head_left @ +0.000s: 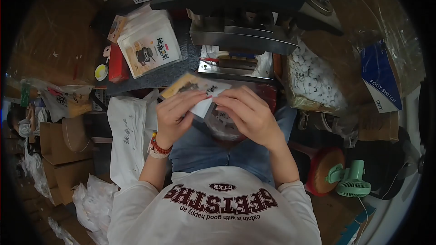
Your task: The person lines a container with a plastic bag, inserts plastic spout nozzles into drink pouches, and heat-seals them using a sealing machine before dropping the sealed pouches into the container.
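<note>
In front of my lap I hold a printed pouch (184,85), white with a yellow-orange end and dark printing, slightly blurred. My left hand (175,111), with a beaded bracelet and a watch band at the wrist, is closed on the pouch's near side. The fingers of my right hand (245,111) pinch at its right corner; whether they also hold something small is hidden. Below the hands, a clear plastic bag (222,124) with small contents rests on my lap. Just beyond the hands is a machine's metal block (236,69).
A stack of printed pouches (150,52) lies at the left, beside a red box (118,63) and a round tub (101,72). The metal press head (245,41) overhangs the work spot. Right of it stands a bag of white plastic spout parts (315,79). A green fan (353,183) sits lower right.
</note>
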{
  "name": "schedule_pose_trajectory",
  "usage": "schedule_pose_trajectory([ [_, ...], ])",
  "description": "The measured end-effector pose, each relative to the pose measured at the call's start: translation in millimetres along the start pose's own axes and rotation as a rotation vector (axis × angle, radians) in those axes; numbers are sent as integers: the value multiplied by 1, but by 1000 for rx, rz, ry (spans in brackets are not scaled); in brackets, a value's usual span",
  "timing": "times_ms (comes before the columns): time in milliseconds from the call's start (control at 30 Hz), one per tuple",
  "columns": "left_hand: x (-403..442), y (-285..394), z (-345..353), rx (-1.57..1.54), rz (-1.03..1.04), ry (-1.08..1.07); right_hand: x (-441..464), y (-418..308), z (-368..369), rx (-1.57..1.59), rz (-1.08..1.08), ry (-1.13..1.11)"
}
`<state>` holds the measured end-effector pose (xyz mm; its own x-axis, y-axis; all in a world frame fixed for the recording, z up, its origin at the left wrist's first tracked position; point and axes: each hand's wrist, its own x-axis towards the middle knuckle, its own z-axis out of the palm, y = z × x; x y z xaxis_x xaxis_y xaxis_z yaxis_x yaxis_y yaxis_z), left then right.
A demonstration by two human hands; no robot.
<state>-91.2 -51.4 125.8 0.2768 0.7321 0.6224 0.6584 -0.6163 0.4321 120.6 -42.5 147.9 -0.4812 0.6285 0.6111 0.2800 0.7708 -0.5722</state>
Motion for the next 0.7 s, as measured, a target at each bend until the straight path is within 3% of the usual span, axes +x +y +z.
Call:
schedule_pose_trajectory([
  [67, 2, 6, 3, -325, -67, -87, 1, 6, -9, 60, 14, 48],
  [133, -5, 2, 31, -419, -102, -61, -2, 10, -17, 120, 30, 97],
  [200, -7, -3, 63, -692, -621, -264, -5, 13, -23, -123, 363, 289],
  [233, -2, -3, 76, -921, -765, -233, -3, 11, -38, -68, 484, 347],
  [267, 7, -4, 82, -922, -764, -231, -8, 20, -50, -126, 564, 372],
  [333, 25, -8, 89, -1198, -987, -178, -19, 42, -73, -187, 648, 398],
  [400, 34, -20, 100, -1240, -961, -144, -30, 75, -88, -848, 568, 320],
  [433, 42, -20, 100, -1284, -993, -142, -41, 100, -89, -847, 564, 322],
  [500, 51, -20, 98, -1343, -1029, -114, -56, 147, -83, -1165, 757, 93],
  [600, 47, -28, 106, -1344, -1042, -124, -43, 134, -82, -884, 832, 76],
  [667, 50, -27, 103, -1244, -1045, -148, -43, 129, -82, -855, 750, 93],
  [700, 43, -47, 109, -1082, -998, -287, -50, 132, -86, -803, 703, 120],
])
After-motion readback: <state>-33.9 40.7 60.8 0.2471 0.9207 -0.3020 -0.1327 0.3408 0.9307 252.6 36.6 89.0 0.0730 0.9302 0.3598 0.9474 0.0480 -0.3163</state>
